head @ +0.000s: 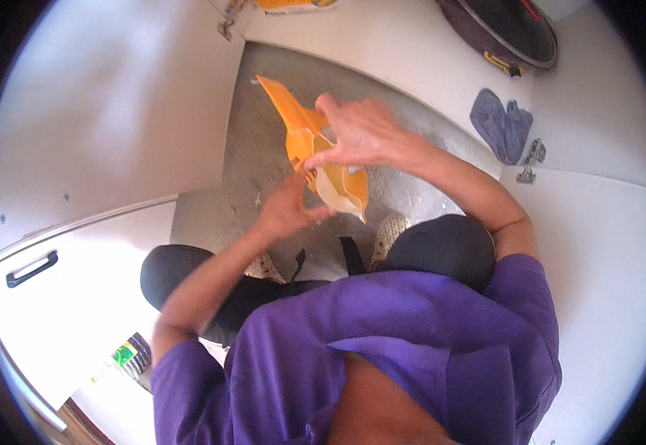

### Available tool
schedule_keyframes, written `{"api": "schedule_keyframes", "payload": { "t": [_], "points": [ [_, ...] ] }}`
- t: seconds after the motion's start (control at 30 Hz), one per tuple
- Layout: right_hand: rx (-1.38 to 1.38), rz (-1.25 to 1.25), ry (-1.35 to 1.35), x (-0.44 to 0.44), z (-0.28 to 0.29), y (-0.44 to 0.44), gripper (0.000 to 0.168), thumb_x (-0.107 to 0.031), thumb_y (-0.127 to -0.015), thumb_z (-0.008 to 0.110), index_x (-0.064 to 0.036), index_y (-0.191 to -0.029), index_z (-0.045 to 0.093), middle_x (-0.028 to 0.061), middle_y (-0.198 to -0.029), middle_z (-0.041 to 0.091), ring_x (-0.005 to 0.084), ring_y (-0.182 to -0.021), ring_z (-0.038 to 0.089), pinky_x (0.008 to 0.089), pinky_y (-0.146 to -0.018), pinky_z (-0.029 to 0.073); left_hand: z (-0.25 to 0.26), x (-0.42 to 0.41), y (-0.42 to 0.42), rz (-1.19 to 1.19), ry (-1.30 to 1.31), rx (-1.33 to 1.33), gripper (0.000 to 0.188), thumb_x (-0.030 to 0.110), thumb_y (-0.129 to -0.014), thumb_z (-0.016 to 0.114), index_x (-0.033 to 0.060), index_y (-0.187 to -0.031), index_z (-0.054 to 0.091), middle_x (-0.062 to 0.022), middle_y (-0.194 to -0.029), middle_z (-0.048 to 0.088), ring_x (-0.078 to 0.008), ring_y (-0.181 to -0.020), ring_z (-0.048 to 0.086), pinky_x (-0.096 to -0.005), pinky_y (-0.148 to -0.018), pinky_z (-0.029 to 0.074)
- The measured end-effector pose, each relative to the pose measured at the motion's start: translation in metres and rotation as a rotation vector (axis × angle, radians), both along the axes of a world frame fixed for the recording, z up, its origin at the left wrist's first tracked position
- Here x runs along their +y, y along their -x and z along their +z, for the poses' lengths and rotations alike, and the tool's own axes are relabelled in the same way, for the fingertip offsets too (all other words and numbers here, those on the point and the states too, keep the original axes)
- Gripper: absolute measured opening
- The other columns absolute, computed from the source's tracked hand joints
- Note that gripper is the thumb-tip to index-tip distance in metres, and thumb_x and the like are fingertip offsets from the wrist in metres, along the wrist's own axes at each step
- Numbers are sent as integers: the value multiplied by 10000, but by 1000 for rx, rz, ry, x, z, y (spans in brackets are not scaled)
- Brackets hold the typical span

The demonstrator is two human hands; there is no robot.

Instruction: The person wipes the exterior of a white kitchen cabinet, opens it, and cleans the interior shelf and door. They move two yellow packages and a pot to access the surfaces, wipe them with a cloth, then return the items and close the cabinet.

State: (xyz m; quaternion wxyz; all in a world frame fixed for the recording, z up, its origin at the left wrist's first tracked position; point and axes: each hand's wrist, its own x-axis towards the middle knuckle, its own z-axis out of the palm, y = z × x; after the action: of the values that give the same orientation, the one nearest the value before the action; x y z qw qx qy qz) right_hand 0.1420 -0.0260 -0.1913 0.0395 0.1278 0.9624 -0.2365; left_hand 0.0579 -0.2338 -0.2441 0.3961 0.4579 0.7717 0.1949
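Note:
An orange-yellow bag with a pale inside point(300, 142), apparently paper or plastic, is held up in front of me with its open mouth facing my body. My left hand point(289, 208) grips its near left edge, thumb towards the pale rim. At the upper right, my right hand point(356, 130) has thumb and fingers spread around the bag's side, with the thumb at the mouth. Both hands are slightly blurred. What the bag holds cannot be seen.
White panels stand on both sides, the left with a black handle point(32, 269). A grey-blue cloth point(502, 125) and a round dark case point(503, 28) lie on a white surface at the upper right. Below is the grey floor point(206, 217).

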Motion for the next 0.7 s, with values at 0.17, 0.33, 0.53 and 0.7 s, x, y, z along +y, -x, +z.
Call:
{"api": "schedule_keyframes", "payload": {
  "t": [0.17,0.33,0.53,0.7],
  "points": [
    [-168,189,-86,-10,-15,46,576,-576,-720,601,-30,-891,667,168,-820,664,313,-773,656,432,-664,522,-15,-15,-18,-65,-200,106,1134,418,-643,791,-38,-1419,102,-268,-1443,208,-386,-1345,223,-407,-1107,223],
    [-359,6,556,0,-63,48,301,-286,-830,479,-54,-958,621,103,-657,636,222,-535,627,330,-513,505,-36,-13,-19,-86,-134,270,1250,457,-624,805,-90,-1397,-12,-303,-1447,123,-399,-1363,161,-408,-1105,227],
    [-190,-95,971,-15,-60,27,316,-223,-872,484,-40,-1129,482,65,-681,585,140,-548,603,264,-492,496,-49,-13,-19,-91,-211,237,1179,441,-665,767,-80,-1397,4,-334,-1417,142,-450,-1339,174,-462,-1067,270],
    [62,-214,1291,-13,-53,25,393,-334,-898,532,-10,-1120,531,104,-934,627,179,-749,645,278,-558,546,-35,-14,-14,-66,-622,318,976,394,-770,661,-101,-1385,88,-351,-1404,164,-484,-1326,172,-476,-1069,251]
  ]
}}
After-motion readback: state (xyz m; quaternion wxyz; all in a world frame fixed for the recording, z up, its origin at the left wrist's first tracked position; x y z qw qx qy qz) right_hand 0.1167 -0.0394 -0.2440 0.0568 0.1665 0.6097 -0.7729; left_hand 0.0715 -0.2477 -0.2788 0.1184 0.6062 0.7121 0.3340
